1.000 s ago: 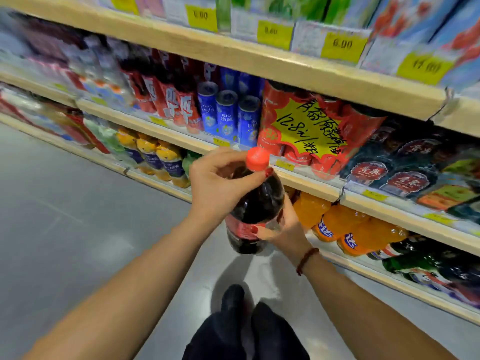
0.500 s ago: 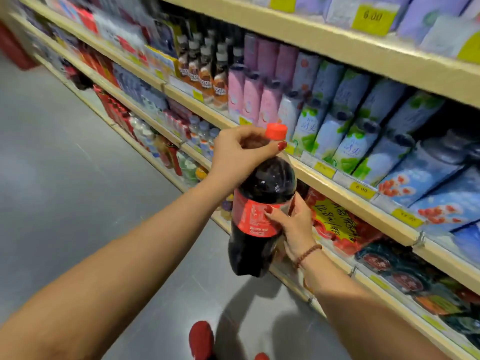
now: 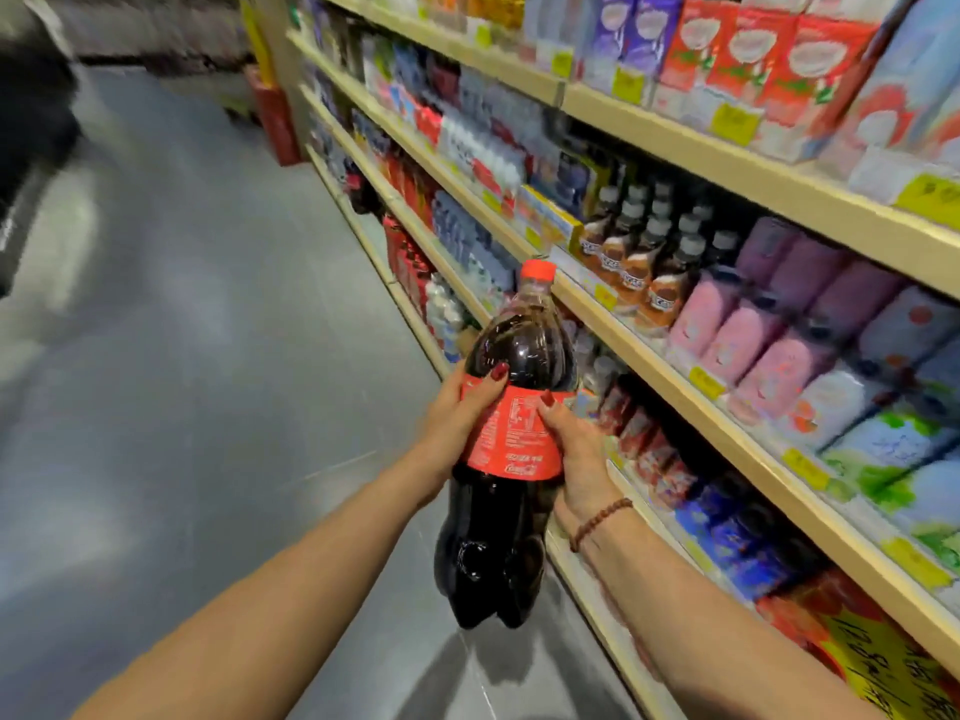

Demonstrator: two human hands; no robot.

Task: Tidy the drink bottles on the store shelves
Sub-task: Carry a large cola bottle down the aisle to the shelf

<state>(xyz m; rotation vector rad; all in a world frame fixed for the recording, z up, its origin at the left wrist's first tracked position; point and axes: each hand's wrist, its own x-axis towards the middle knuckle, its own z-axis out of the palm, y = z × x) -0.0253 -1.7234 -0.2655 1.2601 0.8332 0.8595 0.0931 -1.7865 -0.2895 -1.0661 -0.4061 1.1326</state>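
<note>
Store aisle, grey floor [image 3: 182,407] on your left, long wooden shelves [image 3: 675,356] running away along your right, packed with cartons, cans and bottles; far end blurred. You have one large cola bottle [image 3: 511,459] out in the aisle, not on any shelf, held in front of you just beside the shelf edge.

Left hand [image 3: 457,423] wraps the left side of the red label, thumb up on the dark shoulder of the bottle. Right hand [image 3: 576,459] cups the right side of the label, thumb across its front, fingers behind and out of sight. Both are closed around the bottle, neither spread nor pinching. Beaded bracelet [image 3: 597,522] on your right wrist.

Key relation: bottle's long axis is close to upright, red cap [image 3: 537,271] on top and leaning slightly toward the shelves, base hanging free over the floor. Cap sits level with the front lip of the middle shelf. Shelves lie to the right of the bottle, so your right hand is between bottle and shelf and is the nearer one; left hand is on the aisle side.

Judgement: you're mid-carry, looking for the bottle's slot. More red-labelled bottles [image 3: 410,252] show further down the lower shelves, likely the target, though too blurred to confirm. Placing means moving right and forward, base first, keeping the axis upright.
</note>
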